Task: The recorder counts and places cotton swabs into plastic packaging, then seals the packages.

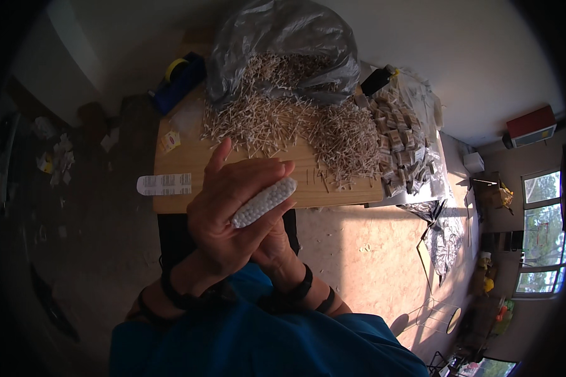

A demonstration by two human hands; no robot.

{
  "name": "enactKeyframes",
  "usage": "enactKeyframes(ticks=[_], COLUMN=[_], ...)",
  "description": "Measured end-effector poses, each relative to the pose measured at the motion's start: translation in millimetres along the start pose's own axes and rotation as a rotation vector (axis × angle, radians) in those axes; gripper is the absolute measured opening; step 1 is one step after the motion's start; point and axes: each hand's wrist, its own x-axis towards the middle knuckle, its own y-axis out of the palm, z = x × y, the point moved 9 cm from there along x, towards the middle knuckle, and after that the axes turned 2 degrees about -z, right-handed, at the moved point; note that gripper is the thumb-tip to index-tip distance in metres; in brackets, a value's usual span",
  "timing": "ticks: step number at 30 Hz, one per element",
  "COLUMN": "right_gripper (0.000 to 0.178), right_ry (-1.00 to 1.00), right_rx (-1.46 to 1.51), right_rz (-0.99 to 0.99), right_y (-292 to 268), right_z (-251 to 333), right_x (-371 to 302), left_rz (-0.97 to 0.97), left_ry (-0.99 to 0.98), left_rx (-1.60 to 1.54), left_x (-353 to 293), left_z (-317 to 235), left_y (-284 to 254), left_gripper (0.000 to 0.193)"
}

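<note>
Head view shows both hands raised together above the near edge of a pale wooden tabletop (176, 164). The left hand (226, 210) lies on top, its fingers curled around a tight bundle of thin sticks with white rounded tips (264, 202), which look like cotton swabs, held so that only the cluster of white ends shows. The right hand (271, 242) sits underneath and is mostly hidden by the left; it appears to press against the bundle from below, but whether its fingers are closed on it I cannot tell.

The bundle is packed into an oblong block, its tips level and close together, slanting up toward the right between thumb and fingers.

The risk I see is slippage: the sticks are many, thin and loose, so a slack grip or an uneven squeeze could let some slide out of line or spill onto the lap below, and the tips would no longer sit flush.

Behind the hands a big loose heap of the same pale sticks (283, 122) spreads over the table, spilling from a grey plastic bag (283, 44). To the right is a pile of small filled packets (399, 141) on clear plastic sheet. A white printed label strip (164, 184) overhangs the table's left edge, and a blue tape dispenser with a yellow roll (179, 75) sits at the far left corner.
</note>
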Motion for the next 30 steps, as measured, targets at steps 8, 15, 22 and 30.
enactKeyframes(ticks=[8,15,22,30], right_gripper=[0.025,0.011,0.008,0.013], right_ry=[-0.178,-0.632,-0.436,-0.396], right_rx=[-0.337,-1.969,-2.246,-2.279], right_rz=[-0.09,-0.225,-0.112,-0.146], right_y=[-13,-22,-100,-117], right_z=[31,109,85,80], right_x=[5,6,18,19], left_rz=[-0.013,0.107,0.454,0.425], left_ry=[-0.151,-0.341,-0.24,-0.325], left_rx=[-0.053,0.2,0.351,0.231], left_x=[-14,-46,-76,-101], left_z=[29,129,196,233], left_y=[-3,-12,41,45], left_gripper=[0.032,0.037,0.019,0.01])
